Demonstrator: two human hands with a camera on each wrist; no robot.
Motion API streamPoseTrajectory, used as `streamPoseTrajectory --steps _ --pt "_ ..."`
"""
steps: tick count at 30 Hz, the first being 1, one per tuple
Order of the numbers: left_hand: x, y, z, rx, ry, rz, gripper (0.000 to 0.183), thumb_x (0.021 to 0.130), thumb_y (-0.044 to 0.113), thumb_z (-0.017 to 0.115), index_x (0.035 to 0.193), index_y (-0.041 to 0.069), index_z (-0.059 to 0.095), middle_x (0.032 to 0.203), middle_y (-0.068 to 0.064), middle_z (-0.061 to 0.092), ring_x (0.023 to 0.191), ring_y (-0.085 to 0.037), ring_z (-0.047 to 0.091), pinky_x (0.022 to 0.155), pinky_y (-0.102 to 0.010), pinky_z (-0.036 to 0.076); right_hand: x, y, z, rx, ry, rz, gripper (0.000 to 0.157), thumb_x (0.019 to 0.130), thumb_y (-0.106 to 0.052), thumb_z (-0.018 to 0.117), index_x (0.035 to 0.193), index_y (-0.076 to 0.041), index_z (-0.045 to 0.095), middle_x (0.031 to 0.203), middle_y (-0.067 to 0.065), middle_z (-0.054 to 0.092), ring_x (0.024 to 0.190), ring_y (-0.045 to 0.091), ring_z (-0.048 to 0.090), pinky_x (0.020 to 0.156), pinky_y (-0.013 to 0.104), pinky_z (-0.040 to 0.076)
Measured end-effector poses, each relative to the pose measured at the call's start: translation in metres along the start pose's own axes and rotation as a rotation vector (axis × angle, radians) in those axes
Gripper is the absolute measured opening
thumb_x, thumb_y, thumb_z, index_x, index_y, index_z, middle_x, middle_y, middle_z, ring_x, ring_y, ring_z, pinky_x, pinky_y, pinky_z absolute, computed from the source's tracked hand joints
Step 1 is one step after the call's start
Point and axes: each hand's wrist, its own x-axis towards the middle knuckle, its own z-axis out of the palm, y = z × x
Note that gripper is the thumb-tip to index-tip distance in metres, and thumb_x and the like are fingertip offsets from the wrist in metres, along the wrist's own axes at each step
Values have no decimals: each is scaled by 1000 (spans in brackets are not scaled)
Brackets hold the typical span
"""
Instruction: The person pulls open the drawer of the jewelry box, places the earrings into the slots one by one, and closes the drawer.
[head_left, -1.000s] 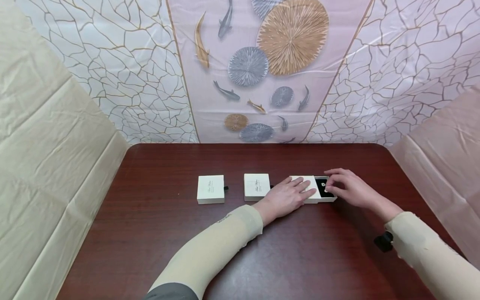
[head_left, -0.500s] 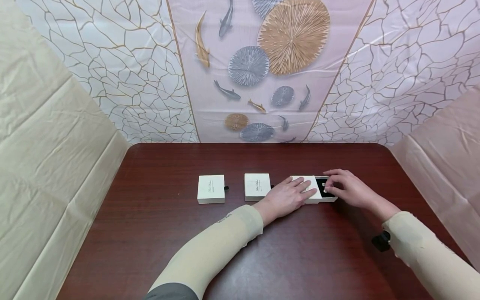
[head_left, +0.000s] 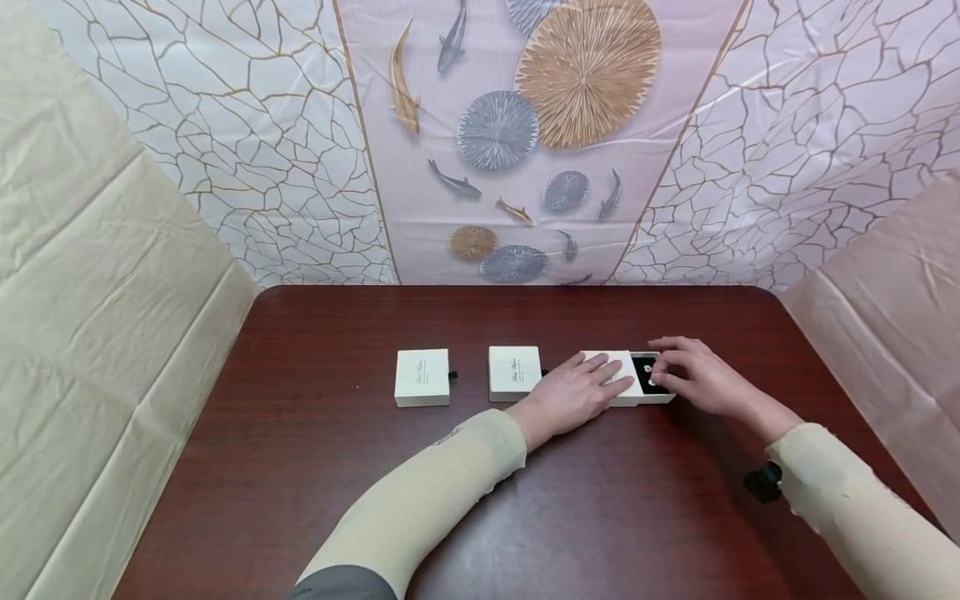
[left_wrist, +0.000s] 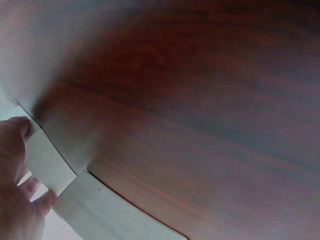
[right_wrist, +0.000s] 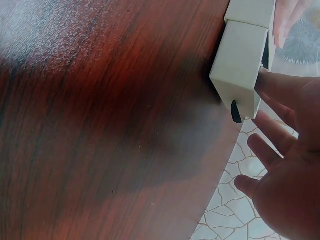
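Note:
A white slide-out jewellery box (head_left: 632, 385) lies at the right of the row, its drawer part-way out of the sleeve. My left hand (head_left: 576, 392) rests spread over the sleeve, fingers extended on the top. In the left wrist view its fingertips touch the box sleeve (left_wrist: 47, 160). On the drawer's black insert (head_left: 662, 387) sit small shiny earrings (head_left: 648, 368). My right hand (head_left: 697, 377) bends over the drawer, thumb and index finger pinching an earring, whose details are largely hidden. In the right wrist view the other fingers (right_wrist: 270, 150) spread loosely beside the drawer's end.
Two similar white boxes stand to the left, a middle one (head_left: 514, 373) by my left wrist and a far-left one (head_left: 422, 377). Each has a black pull tab on its right side. A patterned cloth (head_left: 495, 217) hangs behind the dark red table (head_left: 315, 467).
Hands and boxes stay almost where they were. My right hand shifts only very slightly over the drawer.

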Motion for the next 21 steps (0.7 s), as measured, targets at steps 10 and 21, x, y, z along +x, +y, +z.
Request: streamPoseTrajectory --steps 10,21 --pt "1 0 1 -7 -15 -2 53 115 36 49 167 31 40 169 0 44 155 -19 41 124 -39 39 0 2 4 -6 14 -13 19 95 -3 78 84 -17 71 136 32 63 127 56 52 102 68 39" --pt "1 0 1 -1 -14 -1 53 114 37 49 167 32 40 169 0 43 156 -19 40 124 -39 39 2 2 10 -174 80 -11 20 87 -3 84 81 -16 69 134 28 65 137 53 48 114 82 25"
